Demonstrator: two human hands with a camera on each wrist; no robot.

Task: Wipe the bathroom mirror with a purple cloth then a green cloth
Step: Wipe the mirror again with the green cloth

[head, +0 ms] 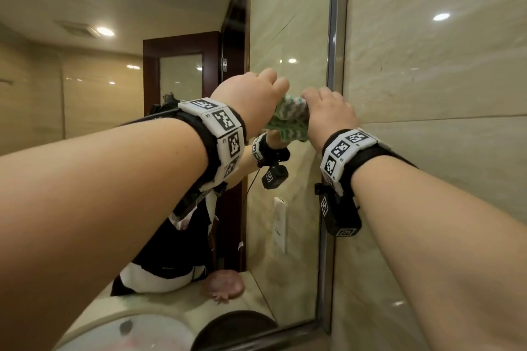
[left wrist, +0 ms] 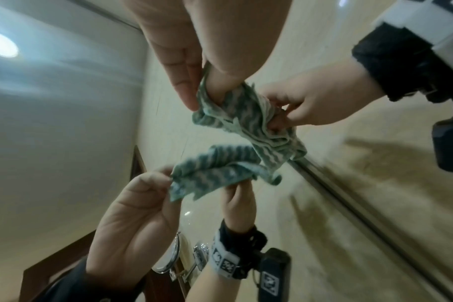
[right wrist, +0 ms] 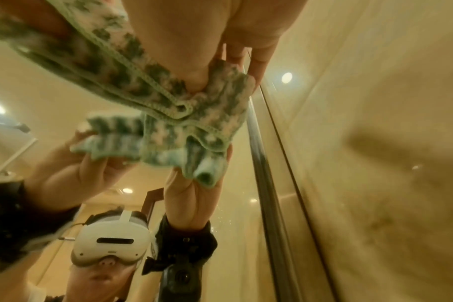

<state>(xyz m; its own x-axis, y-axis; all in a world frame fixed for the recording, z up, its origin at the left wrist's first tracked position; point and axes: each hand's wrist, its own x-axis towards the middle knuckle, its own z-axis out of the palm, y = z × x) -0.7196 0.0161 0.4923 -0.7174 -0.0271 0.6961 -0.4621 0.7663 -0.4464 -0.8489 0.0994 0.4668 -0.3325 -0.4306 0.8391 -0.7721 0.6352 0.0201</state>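
A green-and-white striped cloth (head: 291, 114) is bunched between both hands, close against the mirror (head: 288, 23) near its right frame. My left hand (head: 273, 85) pinches the cloth's left end between thumb and fingers (left wrist: 186, 87). My right hand (head: 313, 97) grips the right end, fingers curled round it. In the left wrist view the cloth (left wrist: 248, 118) stretches from the left hand (left wrist: 204, 94) to the right hand (left wrist: 279, 114), with its reflection below. The right wrist view shows the right hand (right wrist: 228, 81) holding the cloth (right wrist: 168, 96) at the glass. A pinkish-purple cloth (head: 225, 285) appears reflected, lying on the counter.
The mirror's metal frame (head: 333, 37) runs vertically just right of the hands, with a beige tiled wall (head: 442, 88) beyond it. Reflected in the glass are a wash basin (head: 128, 330), a dark round object (head: 233, 325), a wall socket (head: 279, 222) and a dark wooden door (head: 182, 65).
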